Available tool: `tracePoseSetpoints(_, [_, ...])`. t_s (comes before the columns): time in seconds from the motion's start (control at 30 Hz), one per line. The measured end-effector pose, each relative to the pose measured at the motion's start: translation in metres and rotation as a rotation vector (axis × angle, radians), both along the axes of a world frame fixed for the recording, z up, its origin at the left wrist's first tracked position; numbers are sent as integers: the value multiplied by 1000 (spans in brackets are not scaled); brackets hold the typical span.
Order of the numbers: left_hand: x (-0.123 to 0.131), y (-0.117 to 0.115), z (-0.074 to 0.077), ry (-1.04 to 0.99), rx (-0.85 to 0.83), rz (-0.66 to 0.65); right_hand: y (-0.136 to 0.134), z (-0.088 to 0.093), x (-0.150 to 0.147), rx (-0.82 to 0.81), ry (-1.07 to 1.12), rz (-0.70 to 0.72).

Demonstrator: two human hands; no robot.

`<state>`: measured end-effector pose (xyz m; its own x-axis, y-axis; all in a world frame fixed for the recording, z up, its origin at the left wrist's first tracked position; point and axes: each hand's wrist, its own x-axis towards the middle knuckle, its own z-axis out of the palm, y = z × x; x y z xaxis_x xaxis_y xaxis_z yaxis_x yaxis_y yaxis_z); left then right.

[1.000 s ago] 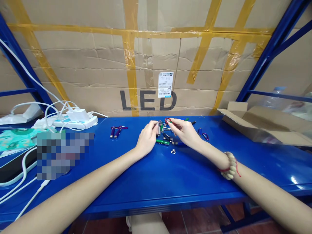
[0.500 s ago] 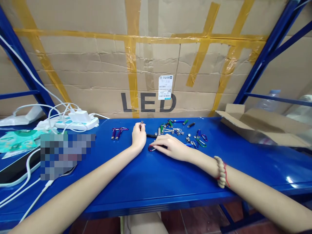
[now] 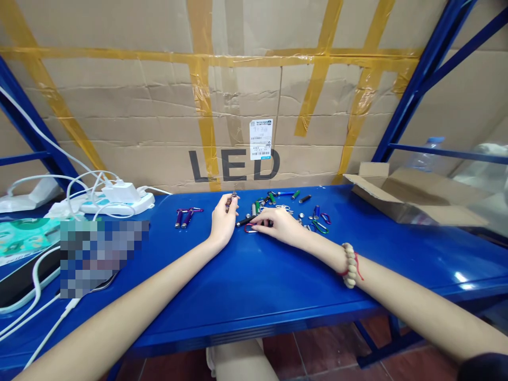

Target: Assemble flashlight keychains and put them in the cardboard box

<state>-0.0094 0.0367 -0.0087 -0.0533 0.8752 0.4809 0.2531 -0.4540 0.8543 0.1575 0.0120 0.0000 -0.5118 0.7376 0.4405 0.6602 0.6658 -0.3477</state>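
Observation:
My left hand (image 3: 222,221) is closed upright around a small item with a metallic end (image 3: 234,194) that pokes out above the thumb; the rest is hidden by the fingers. Just to its right, a black tube (image 3: 243,222) lies on the blue table. With thumb and fingers together, my right hand (image 3: 281,226) pinches a red carabiner (image 3: 250,228) low over the table. Beyond that hand are small green flashlight tubes (image 3: 272,198), a grey tube (image 3: 254,208), a blue tube (image 3: 316,211), a green carabiner (image 3: 320,227) and several small silvery parts (image 3: 301,215).
Two purple flashlights (image 3: 184,218) with carabiners lie left of my hands. Farther left are a white power strip (image 3: 130,205) with cables and a phone (image 3: 29,278). An open cardboard box (image 3: 413,198) sits at the right; a large LED carton (image 3: 159,121) backs the table.
The view has shifted slightly, so the table things appear farther left. Relative to them, my right hand with the red carabiner has moved a little away from me and rightward; my left keeps its grip.

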Motion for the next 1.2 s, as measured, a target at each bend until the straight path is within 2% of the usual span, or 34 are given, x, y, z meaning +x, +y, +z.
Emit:
tracePoseSetpoints(0.23, [6,-17,6,165,207,-105,-13,11,-7,-102,592,-84])
tracePoseSetpoints(0.4, [7,-19,2,346,394,-70,-13,13,-4,-230,787,-122])
tracePoseSetpoints(0.57, [7,-19,-1,445,529,-57,-9,12,-1,-277,794,-102])
tracePoseSetpoints(0.7, [8,-19,-1,482,554,-65,-7,10,-1,-165,765,-78])
tracePoseSetpoints(0.93, [8,-21,2,466,486,-123,-8,9,-2,-5,673,-131])
tracePoseSetpoints(1.03, [9,-23,4,490,416,-162,-9,10,-1,70,633,-108])
tracePoseSetpoints(1.2, [4,-17,7,513,358,-162,-2,14,10,85,633,-137])
